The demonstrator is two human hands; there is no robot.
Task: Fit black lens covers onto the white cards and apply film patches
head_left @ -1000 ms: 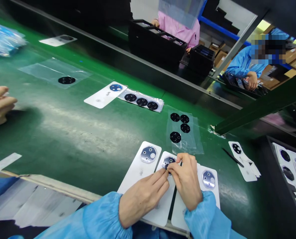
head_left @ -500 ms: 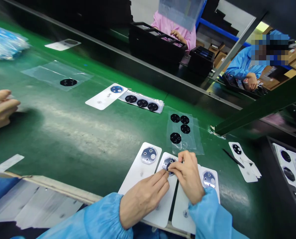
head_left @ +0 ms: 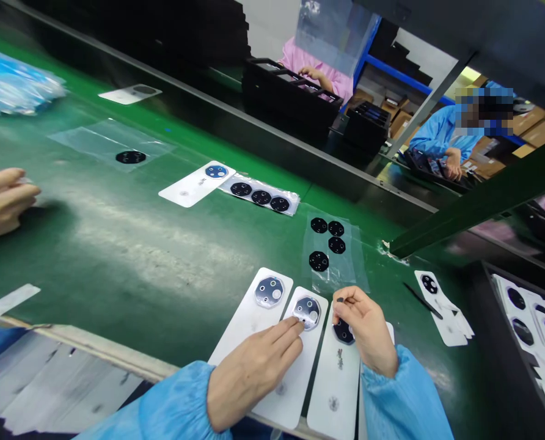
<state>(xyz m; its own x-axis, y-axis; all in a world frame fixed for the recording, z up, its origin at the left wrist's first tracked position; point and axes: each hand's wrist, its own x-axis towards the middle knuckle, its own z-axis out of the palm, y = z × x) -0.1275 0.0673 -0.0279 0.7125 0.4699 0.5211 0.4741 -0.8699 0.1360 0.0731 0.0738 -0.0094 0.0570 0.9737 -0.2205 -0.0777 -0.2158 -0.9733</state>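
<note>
At lower centre, my left hand [head_left: 256, 370] rests, grip unclosed, on a panel [head_left: 291, 385]; right of it, my right hand [head_left: 368, 330] clamps a dark bit [head_left: 340, 300].

the green surface [head_left: 139, 256] looks pale and shiny in the middle. white panels [head_left: 334, 379] lie side by side along its near edge. just beyond them lies clear plastic [head_left: 341, 269] bearing four black discs, then a silvery strip [head_left: 293, 205] with three more, its left end meeting a slanted white card [head_left: 187, 189]. farther left are a clear sheet [head_left: 89, 137] with one disc and a pile of bluish bags [head_left: 18, 79].
</note>
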